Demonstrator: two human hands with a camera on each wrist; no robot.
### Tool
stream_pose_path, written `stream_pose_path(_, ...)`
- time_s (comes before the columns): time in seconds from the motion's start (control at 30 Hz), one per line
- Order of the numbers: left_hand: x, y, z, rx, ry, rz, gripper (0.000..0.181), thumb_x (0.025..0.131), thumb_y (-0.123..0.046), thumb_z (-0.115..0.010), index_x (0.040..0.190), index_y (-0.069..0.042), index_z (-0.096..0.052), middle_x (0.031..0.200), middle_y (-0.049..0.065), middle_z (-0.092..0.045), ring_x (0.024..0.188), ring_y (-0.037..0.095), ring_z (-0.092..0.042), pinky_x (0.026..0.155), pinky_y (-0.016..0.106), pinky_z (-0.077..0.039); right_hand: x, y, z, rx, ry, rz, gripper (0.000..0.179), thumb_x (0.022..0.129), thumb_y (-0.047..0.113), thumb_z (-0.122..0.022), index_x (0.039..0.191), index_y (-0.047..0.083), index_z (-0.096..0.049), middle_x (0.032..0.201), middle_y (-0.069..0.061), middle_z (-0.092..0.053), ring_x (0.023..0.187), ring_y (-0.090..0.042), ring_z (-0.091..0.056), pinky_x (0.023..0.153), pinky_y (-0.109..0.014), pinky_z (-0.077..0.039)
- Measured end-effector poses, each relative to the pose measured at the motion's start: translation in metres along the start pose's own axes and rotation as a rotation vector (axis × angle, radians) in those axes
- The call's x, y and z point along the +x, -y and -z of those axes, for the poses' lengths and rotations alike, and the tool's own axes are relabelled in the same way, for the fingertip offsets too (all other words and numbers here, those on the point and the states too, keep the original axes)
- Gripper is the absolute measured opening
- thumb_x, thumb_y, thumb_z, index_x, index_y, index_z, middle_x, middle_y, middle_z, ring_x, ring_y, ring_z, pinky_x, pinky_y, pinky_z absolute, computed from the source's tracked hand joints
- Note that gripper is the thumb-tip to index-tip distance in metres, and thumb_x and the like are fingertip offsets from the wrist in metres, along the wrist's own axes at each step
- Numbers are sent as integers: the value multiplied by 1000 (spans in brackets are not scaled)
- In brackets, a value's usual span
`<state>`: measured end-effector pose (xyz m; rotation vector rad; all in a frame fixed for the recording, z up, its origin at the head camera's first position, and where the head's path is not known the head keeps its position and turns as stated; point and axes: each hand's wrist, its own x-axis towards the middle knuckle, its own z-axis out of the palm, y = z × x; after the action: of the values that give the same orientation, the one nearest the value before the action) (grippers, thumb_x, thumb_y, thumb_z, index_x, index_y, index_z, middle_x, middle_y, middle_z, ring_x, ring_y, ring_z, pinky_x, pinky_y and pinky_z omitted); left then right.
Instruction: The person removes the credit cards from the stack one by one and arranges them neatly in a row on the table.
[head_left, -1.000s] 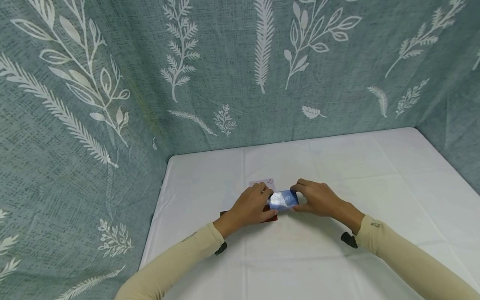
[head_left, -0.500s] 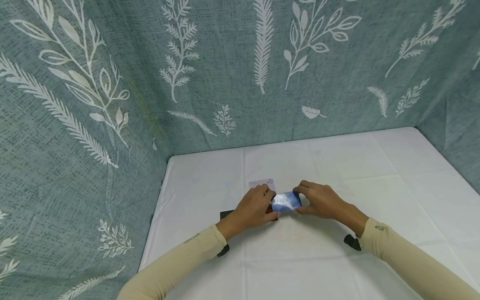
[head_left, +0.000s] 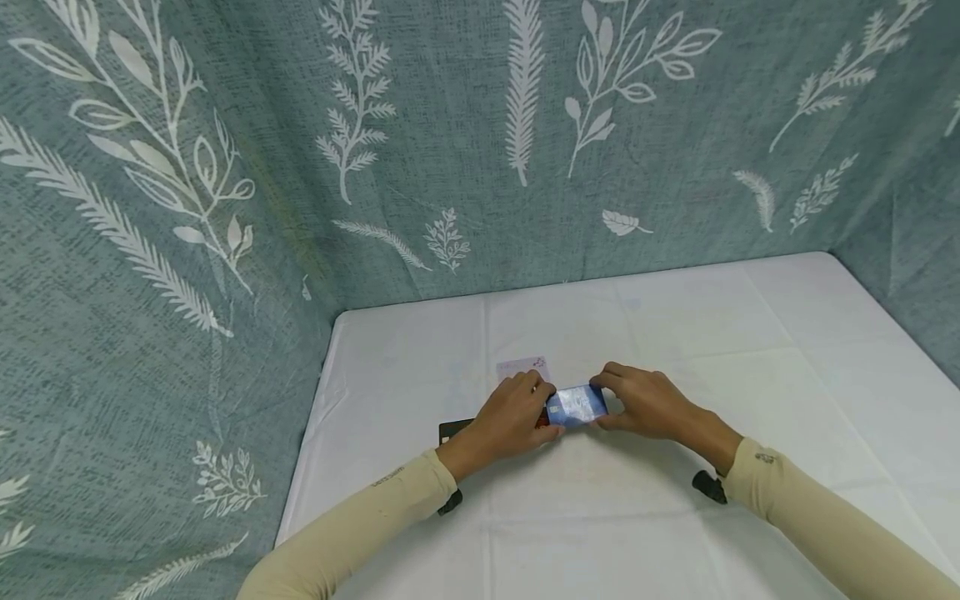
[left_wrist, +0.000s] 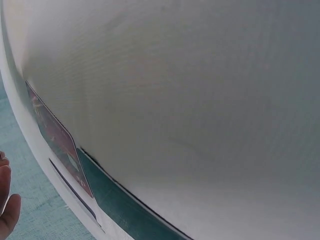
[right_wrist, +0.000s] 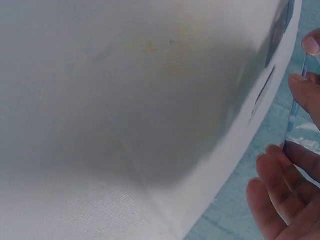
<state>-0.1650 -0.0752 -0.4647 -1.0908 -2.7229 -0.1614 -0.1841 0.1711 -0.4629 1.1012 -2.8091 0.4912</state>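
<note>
In the head view, a shiny blue bank card [head_left: 577, 405] with a small chip is held level-ish above the white table, between both hands. My left hand [head_left: 510, 417] pinches its left end, and my right hand [head_left: 647, 403] grips its right end by the edges. Seen edge-on in the right wrist view, the blue card [right_wrist: 294, 112] is a thin strip among fingertips. Below my left hand lie a red card [head_left: 542, 422] and a dark card [head_left: 455, 428], both partly covered. Behind that hand is a pale pink card [head_left: 522, 365].
A white cloth covers the table [head_left: 675, 517]. In the left wrist view, the red card [left_wrist: 60, 140] and the dark green card [left_wrist: 120, 205] lie flat side by side, touching or overlapping. A green leaf-patterned curtain [head_left: 465, 150] stands behind the table and along its sides.
Both hands have shifted slightly to the right, carrying the blue card along. Its glare has changed, and the chip now shows. The cards on the table stay put.
</note>
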Motion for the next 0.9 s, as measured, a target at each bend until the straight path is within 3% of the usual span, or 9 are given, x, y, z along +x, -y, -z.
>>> stream_pose_path(0.47,1,-2,0,1,33,5,55,82,-53,-65,114,-8,-63,100,4,-57,79,12,-50,65,26,-41,-3,-1,-1,3,0,-5,58,67,44,-83,110,8,-66,96,2,-62,69,-3,-50,55,-20,-42)
stream_pose_path(0.9,1,-4,-1,-21,65,15,56,84,-52,-63,118,-8,-61,110,6,-58,92,16,-55,73,30,-45,-5,-5,-4,3,6,-4,59,66,43,-83,111,9,-66,97,2,-63,69,-3,-50,55,-20,-42)
